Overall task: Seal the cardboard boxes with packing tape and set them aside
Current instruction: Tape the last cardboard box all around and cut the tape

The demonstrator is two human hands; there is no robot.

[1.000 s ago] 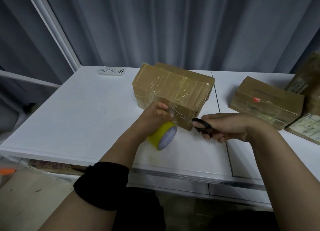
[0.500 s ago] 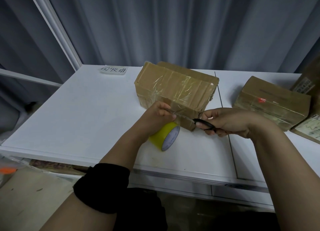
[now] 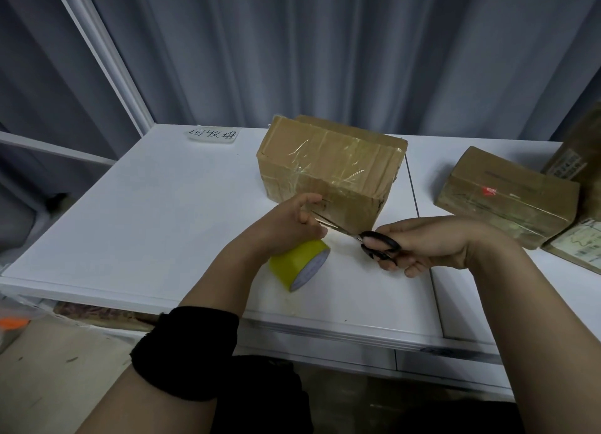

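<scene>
Currently: right hand (image 3: 432, 243) grips black-handled scissors (image 3: 379, 243), blade tips at the left hand (image 3: 286, 225), which holds the yellow tape roll (image 3: 297, 266) just in front of the taped cardboard box (image 3: 331, 170) on the white table (image 3: 130, 222).

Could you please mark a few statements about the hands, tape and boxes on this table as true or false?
The right hand holds black-handled scissors. True.
The tape roll is red. False: it is yellow.
The left hand holds the tape roll. True.
The taped box sits on the floor. False: it stands on the white table.
Only one box is on the table. False: a second box lies to the right.
</scene>
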